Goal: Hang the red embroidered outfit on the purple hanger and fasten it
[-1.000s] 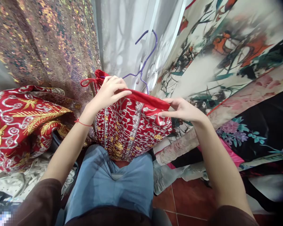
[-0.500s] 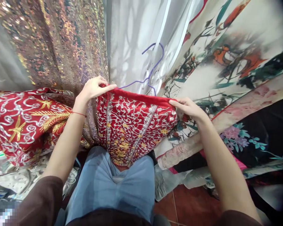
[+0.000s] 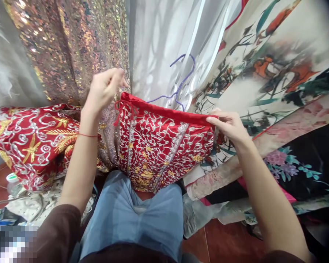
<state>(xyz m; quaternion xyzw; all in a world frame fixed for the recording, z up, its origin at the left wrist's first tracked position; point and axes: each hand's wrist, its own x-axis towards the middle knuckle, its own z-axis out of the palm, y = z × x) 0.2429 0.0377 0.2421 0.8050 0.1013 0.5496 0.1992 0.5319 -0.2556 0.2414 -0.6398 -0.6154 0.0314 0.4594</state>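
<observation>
no readable text, brands or numbers in this one tbh. there's some blue plastic (image 3: 2, 221) down at lower left but it's way too small and blurry to make out any print, and the patch (image 3: 12, 244) below it is pixelated.

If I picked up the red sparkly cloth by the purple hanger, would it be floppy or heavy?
The red cloth would probably bend, though a bit stiffly, since silver and gold decoration covers its front. All that decoration might make it heavy for its size. The thin strings at its top corner look loose, so they'd likely dangle.
</observation>
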